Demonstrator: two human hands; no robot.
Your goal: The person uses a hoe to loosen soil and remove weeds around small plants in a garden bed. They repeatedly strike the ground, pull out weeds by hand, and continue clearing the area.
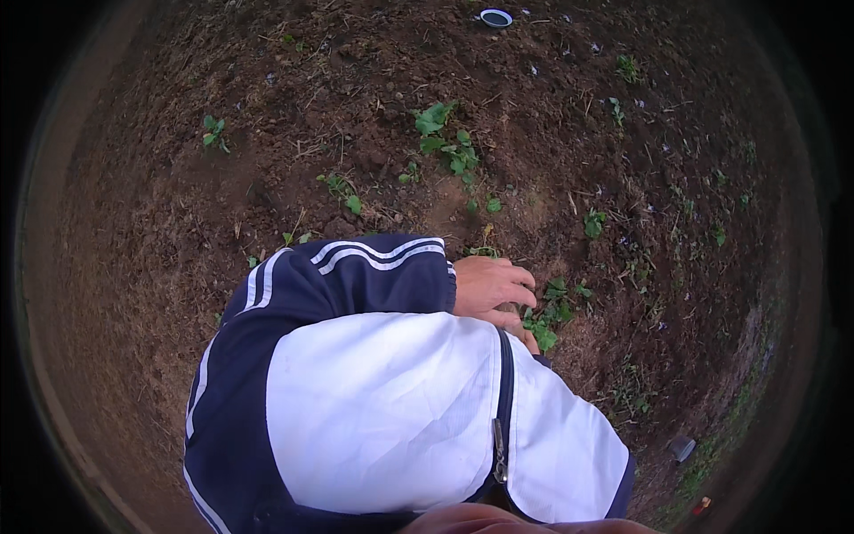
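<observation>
My left hand reaches out of a dark blue sleeve with white stripes, back upward and fingers bent over the soil, just left of a leafy green plant. Whether it grips anything under the fingers cannot be seen. Of my right hand only some fingers show, close below the left hand and beside the same plant; the jacket hides the rest. A small plant with a yellowish leaf stands just above the left hand.
Brown soil with straw surrounds the hands. More green seedlings grow ahead and a small one at the upper left. A white-rimmed bowl sits at the far top, a small container at the lower right near grass.
</observation>
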